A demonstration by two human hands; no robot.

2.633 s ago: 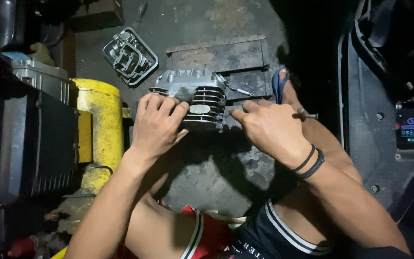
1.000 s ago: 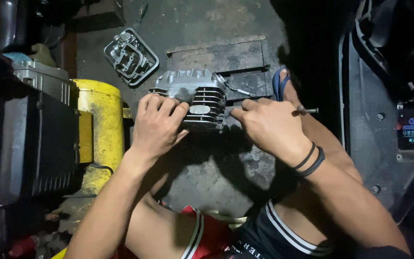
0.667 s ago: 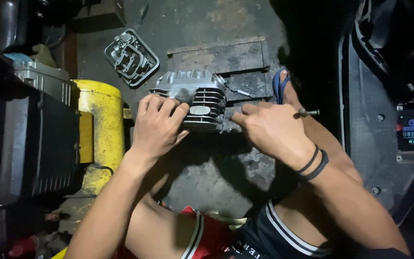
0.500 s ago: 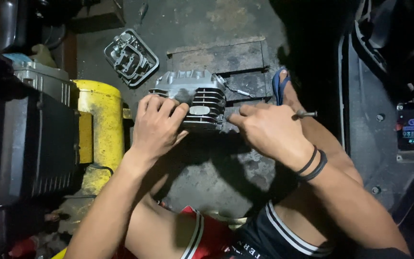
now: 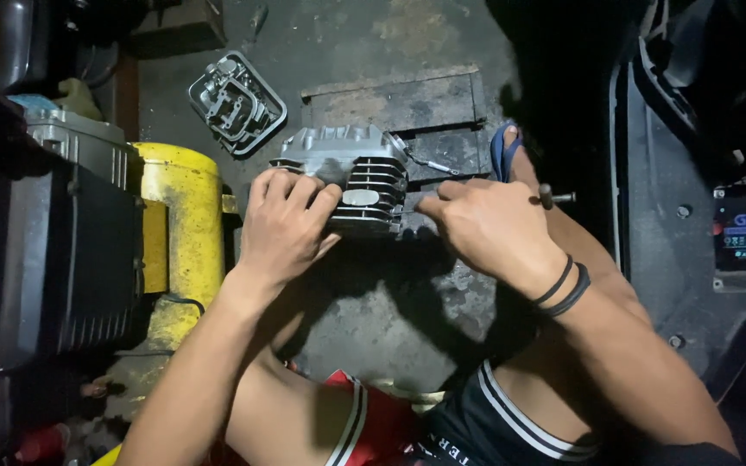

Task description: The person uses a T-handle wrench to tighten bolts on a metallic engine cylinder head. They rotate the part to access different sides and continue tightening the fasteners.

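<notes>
Grey metal with thin fins all down its side, the engine part (image 5: 349,177) sits on the dirty floor right in front of the person, just near a flat dark wood block (image 5: 399,102). It looks hard, heavy and bumpy on top, with a smooth oval patch on the finned side. The left hand (image 5: 282,226) is wrapped on the near left corner of it, fingers (image 5: 304,192) curled over the top edge, pressing it down so it stays put. The right hand (image 5: 489,229) is closed around a thin metal tool (image 5: 554,198); one end of the tool sticks out past the hand, and the other end seems to poke at the right side of the part, though the tip is hard to see. So the step looks like working on a small screw or bolt while the other hand keeps the part steady. I think the next move needs a firm hold and a slow, careful turn, so the tool does not slip. A thin wire spring (image 5: 429,160) sticks out by the block. Farther back lies a flat metal cover (image 5: 237,102) with holes and ribs. To the left stands a smooth yellow can (image 5: 176,229) beside a big black box (image 5: 53,250)
</notes>
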